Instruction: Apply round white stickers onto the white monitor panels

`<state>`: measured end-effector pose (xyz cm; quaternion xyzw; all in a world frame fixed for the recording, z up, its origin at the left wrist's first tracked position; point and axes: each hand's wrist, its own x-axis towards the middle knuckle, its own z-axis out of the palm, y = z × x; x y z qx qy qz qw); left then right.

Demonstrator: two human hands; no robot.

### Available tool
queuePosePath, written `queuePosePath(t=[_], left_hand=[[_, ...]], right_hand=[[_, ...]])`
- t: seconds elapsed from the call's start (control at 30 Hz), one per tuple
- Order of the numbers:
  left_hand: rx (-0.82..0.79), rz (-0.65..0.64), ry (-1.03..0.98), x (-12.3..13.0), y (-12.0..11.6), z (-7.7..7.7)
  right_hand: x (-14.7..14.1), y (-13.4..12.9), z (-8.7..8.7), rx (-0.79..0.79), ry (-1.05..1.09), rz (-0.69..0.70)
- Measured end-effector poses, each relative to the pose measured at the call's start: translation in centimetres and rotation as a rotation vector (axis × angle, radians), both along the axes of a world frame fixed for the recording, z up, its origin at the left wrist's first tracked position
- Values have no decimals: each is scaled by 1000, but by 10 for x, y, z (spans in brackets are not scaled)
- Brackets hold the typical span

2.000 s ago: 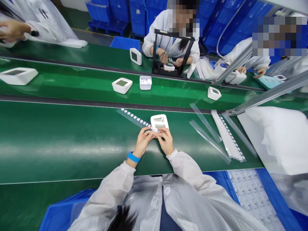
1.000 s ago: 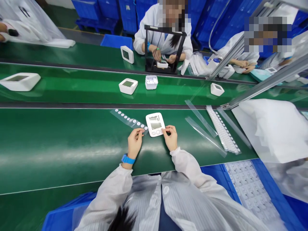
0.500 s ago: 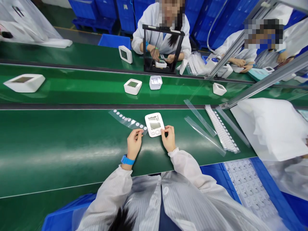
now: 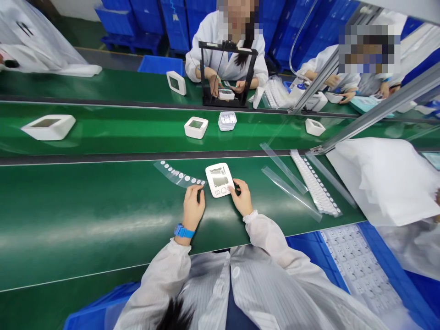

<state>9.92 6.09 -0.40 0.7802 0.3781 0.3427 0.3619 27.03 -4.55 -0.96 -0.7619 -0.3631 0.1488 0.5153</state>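
A white device with a grey display and round buttons lies face up on the green bench. My right hand grips its lower right corner, thumb on the front and fingers at the side edge. Left of the device lies a clear strip with a row of round white stickers. Close to the strip's right end is my left hand, its thumb and forefinger apart. I cannot tell whether its fingertips touch the strip.
Clear strips and a stack of sticker strips lie to the right, beside a white bag. Beyond, a belt carries more white devices and stacked white trays. Co-workers sit opposite; a metal post slants across the right.
My left thumb and forefinger have spread from a pinch at the strip's end. My right hand still holds the device. Devices on the belt have shifted right.
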Motion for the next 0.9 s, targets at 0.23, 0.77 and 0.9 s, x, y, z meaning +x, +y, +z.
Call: queuePosePath(t=[0.23, 0.77, 0.9], left_hand=[[-45, -79, 82, 12, -5, -5], [-86, -542, -4, -23, 65, 15], [-82, -724, 66, -28, 62, 13]], right_hand=[[12, 4, 3, -121, 116, 95], [72, 243, 72, 184, 844, 327], [103, 396, 60, 53, 329, 74]])
